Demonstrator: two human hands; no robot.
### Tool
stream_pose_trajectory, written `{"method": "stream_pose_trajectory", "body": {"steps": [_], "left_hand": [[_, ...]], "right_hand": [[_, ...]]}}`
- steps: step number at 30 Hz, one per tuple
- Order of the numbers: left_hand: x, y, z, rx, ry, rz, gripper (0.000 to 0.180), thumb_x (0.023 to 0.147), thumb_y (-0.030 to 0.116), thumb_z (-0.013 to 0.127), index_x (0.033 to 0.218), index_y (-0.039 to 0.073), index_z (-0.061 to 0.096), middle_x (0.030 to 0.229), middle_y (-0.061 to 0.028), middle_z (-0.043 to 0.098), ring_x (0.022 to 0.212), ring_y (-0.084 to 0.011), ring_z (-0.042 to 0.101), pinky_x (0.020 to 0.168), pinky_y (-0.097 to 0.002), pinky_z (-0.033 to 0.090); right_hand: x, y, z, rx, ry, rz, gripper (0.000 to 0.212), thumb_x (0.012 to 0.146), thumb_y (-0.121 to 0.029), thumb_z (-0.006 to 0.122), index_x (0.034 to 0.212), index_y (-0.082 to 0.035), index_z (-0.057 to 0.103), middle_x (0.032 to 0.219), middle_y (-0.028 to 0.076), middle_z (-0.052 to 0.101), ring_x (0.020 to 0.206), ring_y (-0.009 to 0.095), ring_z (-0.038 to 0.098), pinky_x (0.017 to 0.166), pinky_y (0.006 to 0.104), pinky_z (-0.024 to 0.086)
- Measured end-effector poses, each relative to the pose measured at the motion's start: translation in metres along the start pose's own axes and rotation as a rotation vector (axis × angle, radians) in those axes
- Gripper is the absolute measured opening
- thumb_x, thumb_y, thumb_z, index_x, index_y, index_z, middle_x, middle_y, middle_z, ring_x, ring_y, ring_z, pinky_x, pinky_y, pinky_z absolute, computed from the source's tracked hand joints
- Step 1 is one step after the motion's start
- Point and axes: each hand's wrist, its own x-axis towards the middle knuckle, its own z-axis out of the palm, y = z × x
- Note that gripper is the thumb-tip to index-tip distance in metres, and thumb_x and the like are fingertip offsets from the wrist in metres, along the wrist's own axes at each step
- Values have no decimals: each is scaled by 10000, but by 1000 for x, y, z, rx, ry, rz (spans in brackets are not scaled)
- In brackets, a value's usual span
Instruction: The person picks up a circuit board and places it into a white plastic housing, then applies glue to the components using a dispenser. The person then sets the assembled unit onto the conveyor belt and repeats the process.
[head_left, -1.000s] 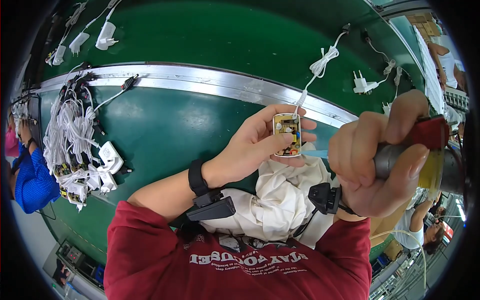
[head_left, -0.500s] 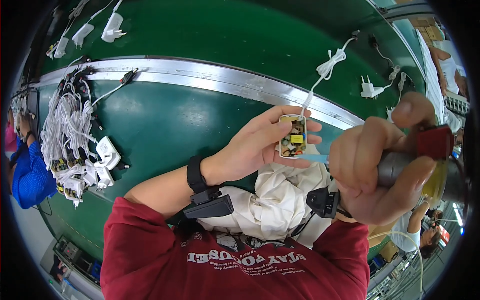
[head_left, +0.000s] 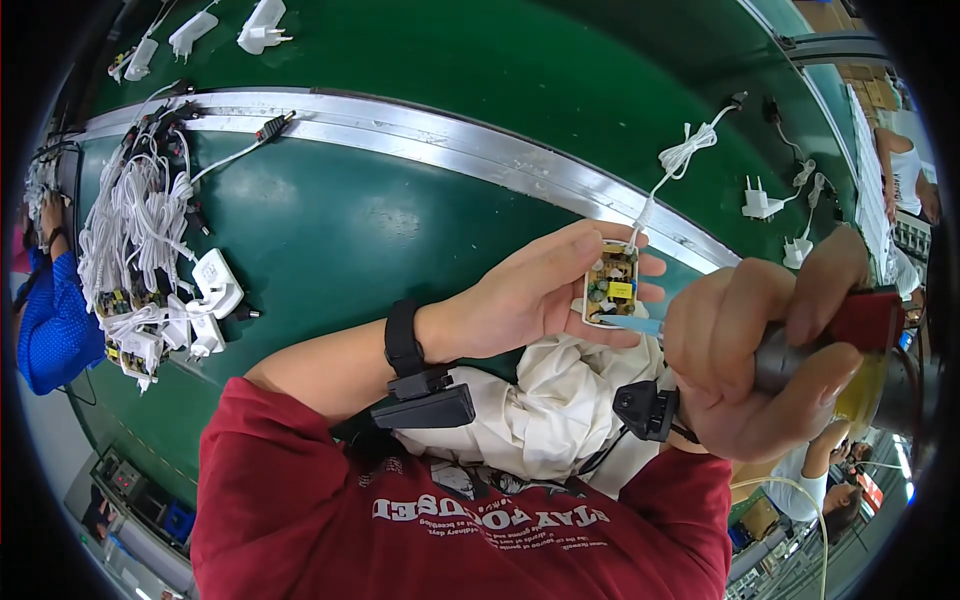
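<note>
Head view: at a green bench (head_left: 330, 230), a worker's left hand (head_left: 540, 290) cradles a small circuit board (head_left: 612, 285) in its white shell, thumb by the far left corner, fingers behind. Bare bench stretches left from that hand to a heap of white cables (head_left: 150, 200); beyond, a metal rail (head_left: 420, 130) marks the edge of a second green surface. Nearer the worker, a white cloth (head_left: 570, 400) bunches below the hands. Room is tight on the right, where the right hand (head_left: 765, 360) wraps a grey tool with a red block (head_left: 866, 318). Its pale blue tip (head_left: 635, 324) points left to the board's near end; contact cannot be told. The board faces up, long axis running away from the worker, far end leaning slightly right. From that end, a white cord (head_left: 685, 155) crosses the rail.
</note>
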Motion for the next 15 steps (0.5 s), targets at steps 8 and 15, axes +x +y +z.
{"method": "stream_pose_trajectory", "body": {"steps": [8, 15], "left_hand": [[2, 0, 2, 4, 32, -16, 447, 991, 350, 398, 1325, 56, 357, 1309, -119, 457, 1210, -245, 480, 948, -483, 478], [62, 25, 8, 295, -46, 107, 373, 958, 259, 489, 1247, 33, 422, 1211, -106, 509, 1136, -228, 525, 924, -468, 498]], "right_hand": [[5, -1, 5, -58, 53, -85, 451, 965, -431, 428, 1178, -51, 308, 526, -14, 386, 382, 64, 327, 381, 222, 273], [4, -8, 8, -7, 73, -99, 448, 975, -426, 406, 1180, -38, 314, 515, -23, 355, 376, 57, 300, 372, 211, 244]]}}
